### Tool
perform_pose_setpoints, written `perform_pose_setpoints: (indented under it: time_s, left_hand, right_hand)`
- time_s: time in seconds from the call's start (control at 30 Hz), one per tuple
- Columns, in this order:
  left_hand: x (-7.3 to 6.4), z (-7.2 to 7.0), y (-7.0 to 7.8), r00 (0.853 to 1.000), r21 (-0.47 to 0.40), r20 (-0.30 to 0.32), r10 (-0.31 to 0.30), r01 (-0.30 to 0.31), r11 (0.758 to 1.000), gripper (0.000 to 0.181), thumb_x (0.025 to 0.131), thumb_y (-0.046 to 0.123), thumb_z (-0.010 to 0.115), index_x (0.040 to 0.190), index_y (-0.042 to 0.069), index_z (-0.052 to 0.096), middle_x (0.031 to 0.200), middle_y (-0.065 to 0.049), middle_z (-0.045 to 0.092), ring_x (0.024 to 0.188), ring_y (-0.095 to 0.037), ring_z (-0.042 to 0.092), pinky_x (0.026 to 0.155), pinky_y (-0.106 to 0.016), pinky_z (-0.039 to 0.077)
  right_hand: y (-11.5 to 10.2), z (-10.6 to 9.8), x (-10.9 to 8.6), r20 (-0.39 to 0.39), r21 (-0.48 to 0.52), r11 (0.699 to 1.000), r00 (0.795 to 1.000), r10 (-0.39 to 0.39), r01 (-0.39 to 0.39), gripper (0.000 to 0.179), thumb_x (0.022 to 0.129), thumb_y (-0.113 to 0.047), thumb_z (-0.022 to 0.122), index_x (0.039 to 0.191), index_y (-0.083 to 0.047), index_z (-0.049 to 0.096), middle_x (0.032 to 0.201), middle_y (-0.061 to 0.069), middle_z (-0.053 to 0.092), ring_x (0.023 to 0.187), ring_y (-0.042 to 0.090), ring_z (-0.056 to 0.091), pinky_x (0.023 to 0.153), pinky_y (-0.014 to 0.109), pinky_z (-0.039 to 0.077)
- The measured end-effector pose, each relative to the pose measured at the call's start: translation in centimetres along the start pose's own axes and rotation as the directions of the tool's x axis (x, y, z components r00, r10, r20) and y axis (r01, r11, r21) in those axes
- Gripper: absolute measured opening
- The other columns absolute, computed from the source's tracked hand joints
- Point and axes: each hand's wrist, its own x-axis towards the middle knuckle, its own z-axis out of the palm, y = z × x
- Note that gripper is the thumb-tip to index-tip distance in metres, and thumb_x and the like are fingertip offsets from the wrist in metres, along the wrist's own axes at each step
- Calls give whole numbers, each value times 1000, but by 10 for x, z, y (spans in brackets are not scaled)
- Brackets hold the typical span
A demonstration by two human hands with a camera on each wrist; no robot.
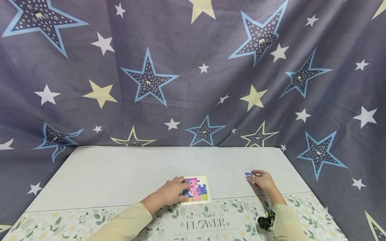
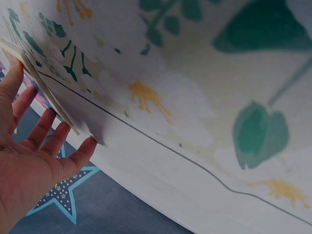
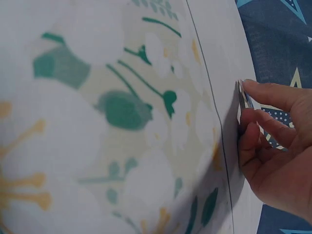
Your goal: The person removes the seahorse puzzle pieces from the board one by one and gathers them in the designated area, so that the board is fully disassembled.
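A jigsaw puzzle in a cream frame (image 1: 196,203) lies on the table, its picture showing a pink seahorse-like figure on blue. A pale bare patch shows at its upper right. My left hand (image 1: 173,191) rests on the left side of the puzzle, fingers spread; in the left wrist view the thumb touches the frame edge (image 2: 51,95). Off to the right, my right hand (image 1: 263,180) pinches a small puzzle piece (image 1: 248,175), blue and purple with a pinkish mark, between thumb and fingers. From the right wrist view that piece (image 3: 247,101) appears edge-on, mostly hidden by fingers.
The table has a white back part (image 1: 132,177) and a floral cloth (image 1: 229,217) with the word FLOWER along the front. A grey curtain (image 1: 187,110) printed with stars hangs behind it. A black device (image 1: 266,221) sits at the right wrist.
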Motion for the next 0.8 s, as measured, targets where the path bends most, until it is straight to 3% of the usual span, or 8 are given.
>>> perform_pose_setpoints:
  time_s: [0.5, 0.8]
  left_hand:
    - [-1, -1, 1, 1000, -9, 13, -14, 14, 1000, 37, 84, 45, 63, 113, 22, 61, 119, 0, 52, 111, -18, 48, 94, -46, 42]
    - [-1, 0, 1, 1000, -11, 8, -19, 19, 1000, 39, 84, 46, 63, 114, 22, 61, 119, 0, 52, 111, -18, 48, 95, -45, 42]
  right_hand:
    - [0, -1, 1, -1, -80, 997, 1000, -22, 22, 51, 81, -9, 66, 126, 10, 50, 104, 24, 61, 62, 13, 54, 57, 26, 46]
    - [0, -1, 1, 3, -109, 993, 999, -49, 49, 51, 81, -9, 65, 125, 11, 49, 97, 21, 62, 59, 13, 53, 55, 27, 44]
